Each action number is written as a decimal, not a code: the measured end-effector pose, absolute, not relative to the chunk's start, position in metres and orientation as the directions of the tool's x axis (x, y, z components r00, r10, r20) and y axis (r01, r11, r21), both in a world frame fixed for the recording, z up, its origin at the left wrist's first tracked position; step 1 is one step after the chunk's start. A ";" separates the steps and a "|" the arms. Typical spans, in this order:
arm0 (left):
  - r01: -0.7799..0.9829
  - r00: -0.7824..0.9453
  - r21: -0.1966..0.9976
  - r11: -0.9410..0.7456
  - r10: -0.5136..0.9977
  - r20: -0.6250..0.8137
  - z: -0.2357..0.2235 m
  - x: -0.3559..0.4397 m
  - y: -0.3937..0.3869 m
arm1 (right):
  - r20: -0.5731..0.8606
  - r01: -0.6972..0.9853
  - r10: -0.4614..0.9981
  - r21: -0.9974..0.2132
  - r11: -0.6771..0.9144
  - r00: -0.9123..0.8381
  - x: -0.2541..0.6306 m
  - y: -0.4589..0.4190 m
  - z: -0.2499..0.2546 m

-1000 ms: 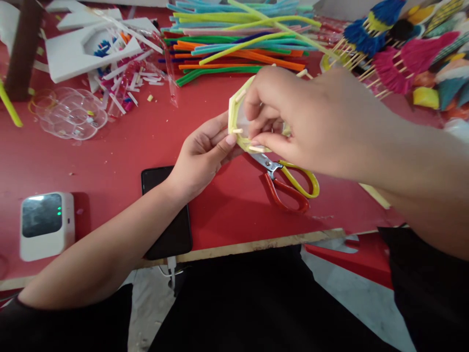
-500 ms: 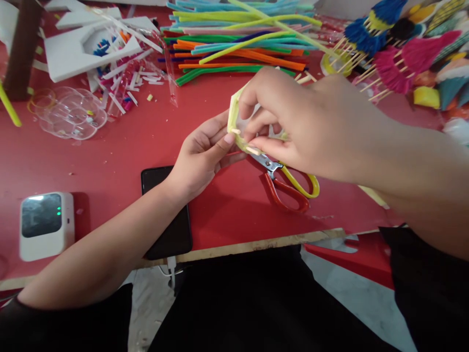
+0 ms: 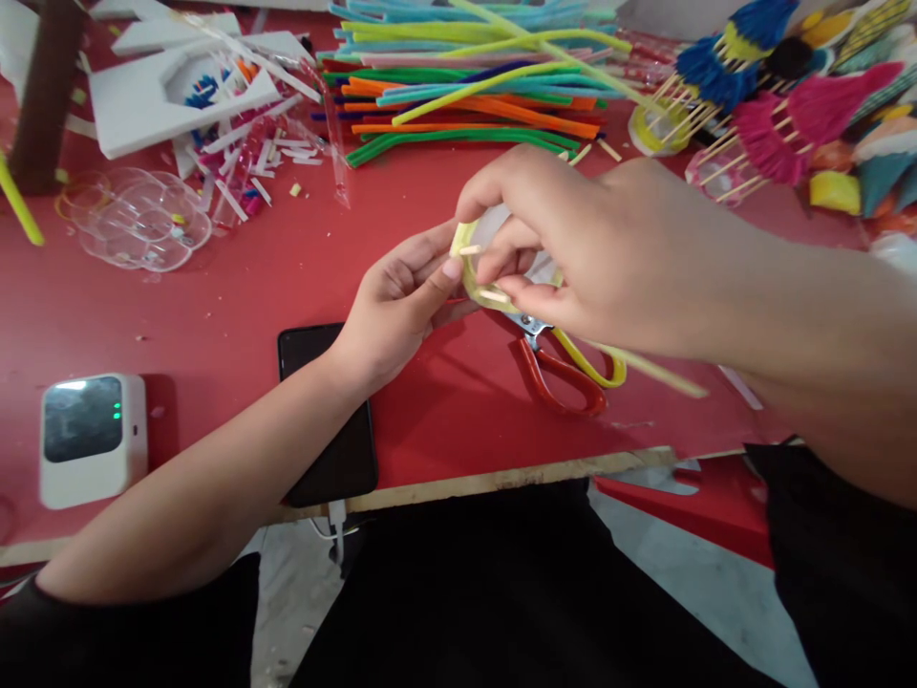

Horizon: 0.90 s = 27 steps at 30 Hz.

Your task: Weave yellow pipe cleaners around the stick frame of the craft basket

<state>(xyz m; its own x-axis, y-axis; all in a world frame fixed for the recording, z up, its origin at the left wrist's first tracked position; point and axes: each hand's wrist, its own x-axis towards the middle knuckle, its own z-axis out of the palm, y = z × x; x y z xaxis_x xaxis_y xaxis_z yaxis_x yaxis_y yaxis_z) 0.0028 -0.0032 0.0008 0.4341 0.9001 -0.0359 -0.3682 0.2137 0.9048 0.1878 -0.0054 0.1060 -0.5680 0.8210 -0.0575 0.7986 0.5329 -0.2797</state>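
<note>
Over the middle of the red table (image 3: 236, 287), my left hand (image 3: 391, 306) pinches the left rim of a small clear ring with short wooden pegs (image 3: 477, 277), wound with a yellow pipe cleaner (image 3: 645, 371). My right hand (image 3: 594, 248) is closed on the ring's right side, fingers pressing the yellow pipe cleaner against the pegs. The loose end of the pipe cleaner trails out to the right below my right wrist. Much of the ring is hidden behind my right fingers.
Red-and-yellow scissors (image 3: 565, 358) lie under my hands. A black phone (image 3: 330, 420) and a white device (image 3: 92, 438) sit near the front edge. Coloured pipe cleaners (image 3: 465, 86) lie at the back, finished fuzzy pieces (image 3: 774, 115) back right, white foam scraps (image 3: 179, 86) and a clear tray (image 3: 143, 220) back left.
My right hand has dropped slightly and turned, drawing the yellow pipe cleaner round the ring. Its loose end now shows trailing to the right. My left hand has held still.
</note>
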 end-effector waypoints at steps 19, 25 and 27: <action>-0.345 0.363 0.921 0.182 0.931 -0.048 -0.008 0.003 0.000 | -0.022 0.758 0.759 -0.078 0.648 -0.651 0.188 -0.006 0.107; -0.363 0.366 0.920 0.149 0.931 -0.007 -0.005 0.005 -0.003 | -0.153 0.865 0.853 -0.031 0.500 -0.499 0.186 -0.005 0.101; -0.360 0.372 0.922 0.139 0.928 0.005 -0.006 0.006 -0.003 | -0.167 0.874 0.859 -0.044 0.484 -0.485 0.183 -0.004 0.099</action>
<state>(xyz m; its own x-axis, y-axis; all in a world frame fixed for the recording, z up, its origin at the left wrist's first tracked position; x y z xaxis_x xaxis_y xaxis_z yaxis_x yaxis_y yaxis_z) 0.0056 -0.0031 -0.0063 0.3725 0.9280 0.0052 -0.3602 0.1394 0.9224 0.1833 -0.0040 0.0991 -0.4845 0.8587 -0.1669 0.8737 0.4844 -0.0439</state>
